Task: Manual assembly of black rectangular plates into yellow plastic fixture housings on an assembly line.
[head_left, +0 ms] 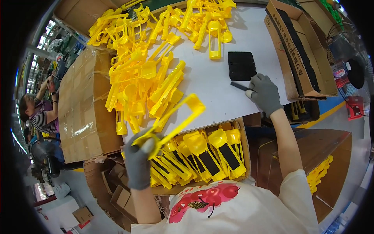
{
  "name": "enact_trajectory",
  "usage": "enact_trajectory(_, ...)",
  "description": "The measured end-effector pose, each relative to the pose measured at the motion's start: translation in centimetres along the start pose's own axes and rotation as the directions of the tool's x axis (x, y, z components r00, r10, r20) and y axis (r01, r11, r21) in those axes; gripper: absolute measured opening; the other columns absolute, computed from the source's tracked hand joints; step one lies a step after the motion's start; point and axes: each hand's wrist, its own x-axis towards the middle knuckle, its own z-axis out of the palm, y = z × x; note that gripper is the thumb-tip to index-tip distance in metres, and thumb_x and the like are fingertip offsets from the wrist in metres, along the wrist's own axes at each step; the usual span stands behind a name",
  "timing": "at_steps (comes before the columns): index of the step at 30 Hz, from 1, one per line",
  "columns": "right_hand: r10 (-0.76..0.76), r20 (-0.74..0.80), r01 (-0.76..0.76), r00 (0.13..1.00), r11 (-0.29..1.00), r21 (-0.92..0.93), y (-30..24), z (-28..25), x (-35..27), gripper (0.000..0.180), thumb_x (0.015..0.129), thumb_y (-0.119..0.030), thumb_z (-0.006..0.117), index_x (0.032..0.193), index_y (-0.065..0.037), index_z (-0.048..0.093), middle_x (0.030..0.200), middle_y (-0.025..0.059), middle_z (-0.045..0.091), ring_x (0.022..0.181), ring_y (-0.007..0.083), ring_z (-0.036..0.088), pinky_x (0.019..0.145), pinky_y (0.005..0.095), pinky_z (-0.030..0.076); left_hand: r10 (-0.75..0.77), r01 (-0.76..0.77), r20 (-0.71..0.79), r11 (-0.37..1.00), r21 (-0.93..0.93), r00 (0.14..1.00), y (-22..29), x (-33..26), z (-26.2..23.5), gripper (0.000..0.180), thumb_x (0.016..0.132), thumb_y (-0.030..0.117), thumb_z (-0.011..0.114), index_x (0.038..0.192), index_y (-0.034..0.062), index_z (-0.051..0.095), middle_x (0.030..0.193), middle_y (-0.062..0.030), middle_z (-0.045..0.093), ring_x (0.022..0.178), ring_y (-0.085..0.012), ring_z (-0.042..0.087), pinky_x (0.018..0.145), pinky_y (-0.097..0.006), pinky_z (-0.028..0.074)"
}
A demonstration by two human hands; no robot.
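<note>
My left hand (141,158), in a grey glove, is closed around the lower end of a yellow plastic frame (180,113) with a long open window. My gloved right hand (265,93) pinches a thin black strip (240,85) just above the white tabletop. Right beyond it lies a stack of black strips (241,65). Below my hands, a cardboard box (247,152) holds several yellow frames with black strips (210,162) set in their windows. A large heap of yellow plastic parts (136,78) covers the left and far side of the table.
An open carton (290,50) with black material inside stands at the right table edge. A big taped carton (83,105) borders the left side. A fan (350,70) stands at far right, and another person (43,111) is at far left. Yellow parts show inside a lower right carton (339,148).
</note>
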Motion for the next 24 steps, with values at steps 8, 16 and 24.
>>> enact_trajectory(8,0.018,0.249,-0.244,0.968,0.277,0.93,-10.3,-7.9,-6.4,0.013,0.089,-0.012,0.064,0.098,-0.003,0.061,0.075,0.0015,0.063,0.067,0.0062,0.058,0.059,0.0227,0.048,-0.192,0.225,0.205,0.962,-0.153,0.96,-3.7,-0.2,3.2,0.031,0.088,0.005,0.059,0.117,-0.0052,0.061,0.103,-0.017,0.067,0.085,-0.0201,0.068,0.071,-0.031,0.059)
enact_trajectory(16,-0.08,0.104,-0.008,0.991,0.758,0.653,-12.1,-5.4,-8.0,0.02,0.085,-0.016,0.068,0.1,-0.003,0.063,0.075,0.0111,0.067,0.059,0.0161,0.062,0.06,0.026,0.048,-0.207,0.247,0.244,0.958,-0.145,0.947,-4.2,-1.2,4.3,0.03,0.086,0.005,0.062,0.114,-0.006,0.063,0.097,-0.0128,0.067,0.083,-0.0188,0.067,0.069,-0.03,0.059)
enact_trajectory(24,-0.121,0.108,0.046,0.987,0.848,0.528,-13.4,-5.1,-8.5,0.018,0.086,-0.021,0.068,0.094,-0.005,0.062,0.071,0.0157,0.064,0.061,0.0291,0.065,0.055,0.033,0.049,-0.228,0.263,0.251,0.958,-0.114,0.941,-3.7,-2.1,4.4,0.029,0.086,0.003,0.061,0.113,-0.0064,0.063,0.095,-0.0144,0.067,0.077,-0.0218,0.069,0.067,-0.029,0.058)
